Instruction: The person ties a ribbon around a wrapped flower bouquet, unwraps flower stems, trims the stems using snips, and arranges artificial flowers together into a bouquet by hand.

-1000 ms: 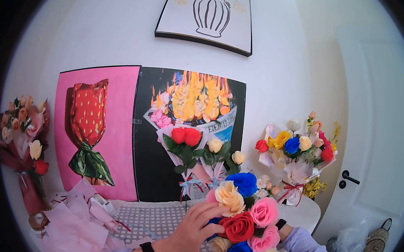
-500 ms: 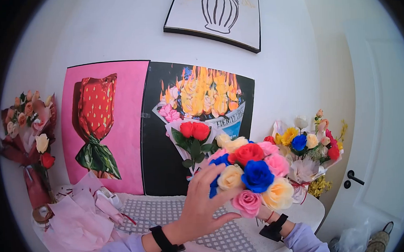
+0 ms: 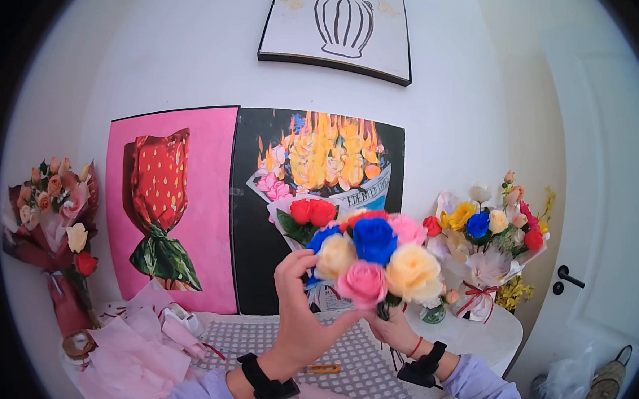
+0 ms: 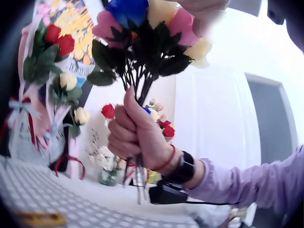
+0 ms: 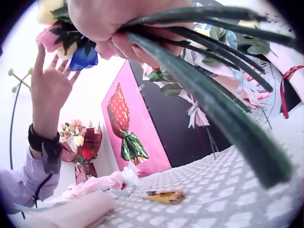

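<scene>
My right hand (image 3: 395, 331) grips the stems of a bunch of roses, fingers wrapped round them in the left wrist view, thumb (image 4: 131, 102) along the stems. Blue, cream, pink and red blooms face up, the blue rose (image 3: 374, 241) near the middle. Dark leaves (image 4: 156, 47) spread under the blooms. Cut stem ends (image 5: 213, 104) stick out below the gripping hand. My left hand (image 3: 297, 320) is spread at the left side of the bunch, thumb below the pink rose (image 3: 362, 284); in the right wrist view its fingers (image 5: 40, 57) reach up to the blooms.
A yellow tool (image 3: 322, 369) lies on the patterned cloth (image 3: 247, 340). Pink wrapping paper (image 3: 122, 354) and a tape roll (image 3: 78, 345) are at the left. Wrapped bouquets stand at the far left (image 3: 56, 213), behind the bunch and at the right (image 3: 482, 263).
The bunch has risen from low near the front and turned, so different blooms face the head camera. My left hand has shifted from across the blooms to their left side, thumb beneath.
</scene>
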Motion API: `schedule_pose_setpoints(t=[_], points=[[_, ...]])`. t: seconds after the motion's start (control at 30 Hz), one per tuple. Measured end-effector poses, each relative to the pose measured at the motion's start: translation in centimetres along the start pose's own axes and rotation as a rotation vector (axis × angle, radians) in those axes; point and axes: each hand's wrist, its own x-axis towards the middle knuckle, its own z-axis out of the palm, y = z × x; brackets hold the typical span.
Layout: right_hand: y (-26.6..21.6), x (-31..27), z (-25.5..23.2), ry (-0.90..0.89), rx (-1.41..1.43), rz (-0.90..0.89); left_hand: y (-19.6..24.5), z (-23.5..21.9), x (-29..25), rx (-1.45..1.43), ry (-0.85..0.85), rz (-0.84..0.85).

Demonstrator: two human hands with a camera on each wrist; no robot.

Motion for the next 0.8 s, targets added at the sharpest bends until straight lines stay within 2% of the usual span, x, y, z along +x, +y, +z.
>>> schedule_pose_setpoints(t=[0.03, 0.1, 0.13, 0.17, 0.23, 0.3, 0.37, 0.43, 0.5, 0.57, 0.63, 0.7, 0.77, 0.8], points=[[-0.4, 0.3, 0.2, 0.02, 0.023, -0.023, -0.4, 0.5, -0.6, 0.005, -0.008, -0.002], [-1.2, 0.6, 1.0, -0.006, 0.072, 0.017, -0.9, 1.4, -1.5, -0.329, -0.111, -0.471], [-1.7, 0.6, 1.6, -0.043, 0.196, 0.053, -1.1, 1.4, -1.7, -0.257, -0.162, -0.557], [-2.0, 0.7, 2.2, -0.082, 0.32, 0.087, -1.1, 1.5, -1.7, -0.245, -0.163, -0.56], [-1.6, 1.0, 3.0, -0.132, 0.37, 0.08, -1.5, 1.8, -1.3, -0.594, -0.108, -0.654], [-1.8, 1.1, 4.3, -0.135, 0.328, 0.048, -2.6, 1.8, -1.7, -0.489, -0.151, -0.632], [-2.2, 1.0, 5.3, -0.141, 0.319, 0.058, -2.7, 1.2, -1.1, -0.611, -0.324, -0.661], [-2.2, 0.9, 6.0, -0.224, 0.281, 0.061, -1.8, 0.4, -0.4, -0.66, -0.292, -0.706], [-2.0, 0.9, 6.3, -0.225, 0.291, 0.094, -1.7, -0.2, -0.2, -0.742, -0.319, -0.828], [-1.1, 1.0, 6.3, -0.221, 0.205, 0.075, -1.6, -0.8, -0.2, -0.726, -0.367, -0.851], [-0.8, 0.9, 6.2, -0.226, 0.18, 0.032, -2.1, -1.3, -0.6, -0.554, -0.532, -1.009], [-0.8, 0.8, 6.3, -0.228, 0.155, -0.009, -4.1, -1.0, -2.3, -0.65, -0.533, -0.969], [-1.7, 0.9, 6.8, -0.197, 0.077, -0.195, -4.5, -0.8, -3.1, -0.744, -0.532, -0.927], [-2.1, 0.9, 6.9, -0.196, 0.082, -0.195, -4.5, -0.9, -3.4, -0.747, -0.503, -0.894]])
